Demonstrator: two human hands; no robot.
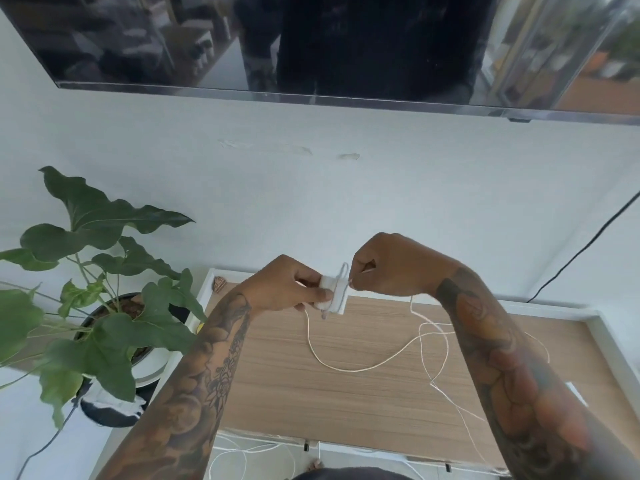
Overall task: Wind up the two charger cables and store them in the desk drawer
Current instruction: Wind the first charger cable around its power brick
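Observation:
My left hand grips a white charger block above the far part of the wooden desk. My right hand is closed beside it, pinching the white cable where a loop rises over the block. A turn of cable lies around the block. The rest of the cable trails in loose loops over the desk and runs off its near right edge. More white cable hangs below the desk's front edge. The drawer is not in view.
A potted green plant stands left of the desk, close to my left forearm. A dark screen hangs on the white wall above. A black cord runs down the wall at the right. A small white object lies by my right arm.

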